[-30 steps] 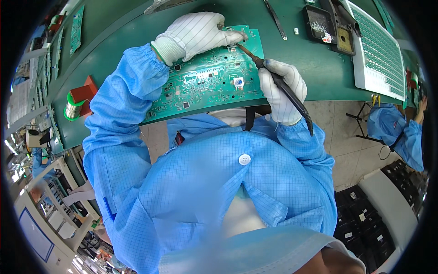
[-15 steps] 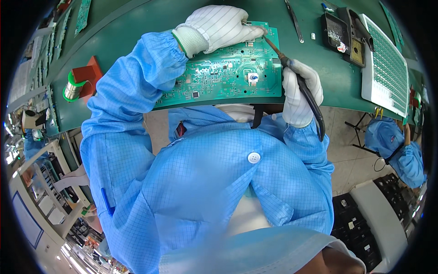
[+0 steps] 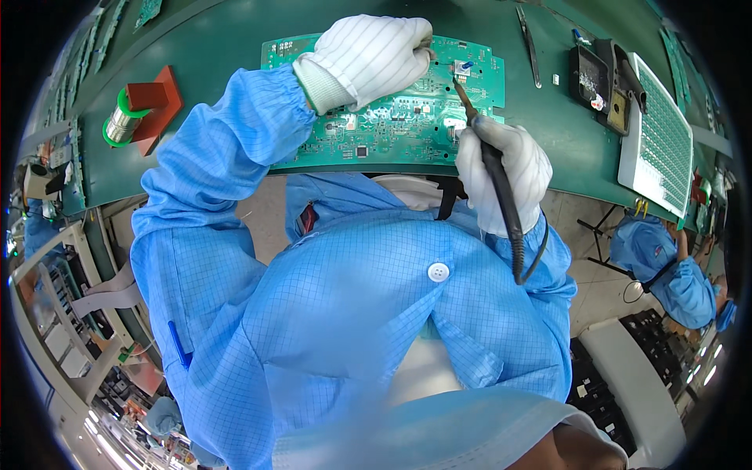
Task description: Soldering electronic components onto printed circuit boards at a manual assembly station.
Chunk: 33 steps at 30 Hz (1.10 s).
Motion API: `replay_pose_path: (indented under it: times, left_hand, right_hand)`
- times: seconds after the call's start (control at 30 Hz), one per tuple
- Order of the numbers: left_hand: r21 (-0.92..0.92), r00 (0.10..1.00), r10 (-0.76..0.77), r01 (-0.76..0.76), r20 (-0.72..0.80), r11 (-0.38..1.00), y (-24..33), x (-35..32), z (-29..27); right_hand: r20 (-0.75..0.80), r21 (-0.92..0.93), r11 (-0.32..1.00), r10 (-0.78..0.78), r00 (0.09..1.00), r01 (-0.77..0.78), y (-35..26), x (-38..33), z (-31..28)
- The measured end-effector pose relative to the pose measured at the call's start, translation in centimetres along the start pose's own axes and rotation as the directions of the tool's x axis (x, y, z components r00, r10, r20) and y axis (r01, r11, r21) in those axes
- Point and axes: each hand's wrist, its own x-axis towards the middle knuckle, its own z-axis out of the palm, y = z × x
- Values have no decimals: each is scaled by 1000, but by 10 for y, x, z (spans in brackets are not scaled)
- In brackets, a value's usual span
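A green circuit board point(image 3: 407, 117) lies on the bench in front of me, dotted with small parts. My left hand point(image 3: 368, 59), in a white striped glove, rests over its upper part. The thumb and fingers are pinched together; what they hold, if anything, is too small to make out. In my gloved right hand point(image 3: 509, 168) is a soldering iron point(image 3: 492, 157), gripped like a pen. Its tip reaches the board just below a square white component with a blue shaft point(image 3: 463, 67). A second pale component point(image 3: 454, 128) sits lower, close to my right fingers.
To the left, a spool of solder wire point(image 3: 125, 123) stands on a red holder point(image 3: 160, 110). Tweezers point(image 3: 529, 47) lie beyond the board. Right of them are a black iron stand and tray point(image 3: 591, 78) and a white grid tray point(image 3: 654, 133). Another person point(image 3: 658, 258) sits farther right.
My left fingers have drawn back left from the iron's tip and curled in, uncovering the blue-shafted component. My right hand and the iron have shifted left. The whole view has turned slightly.
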Motion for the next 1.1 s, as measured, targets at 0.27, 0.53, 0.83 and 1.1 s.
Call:
replay_pose_path:
  times: [0.27, 0.53, 0.83, 1.1]
  left_hand:
    - [15, 999, 42, -42, 3, 999, -8, 3, 9]
    - [58, 976, 206, -202, -76, 978, -11, -3, 4]
    - [58, 972, 228, -225, -55, 973, -5, -1, 3]
    - [80, 961, 275, -273, -8, 959, -3, 5, 2]
  right_hand:
    - [128, -63, 996, -60, 990, 69, 0, 10, 9]
    - [150, -72, 995, -55, 987, 67, 1, 8, 13]
    - [102, -108, 991, -70, 992, 81, -3, 7, 17]
    - [87, -134, 987, -80, 993, 92, -3, 6, 18]
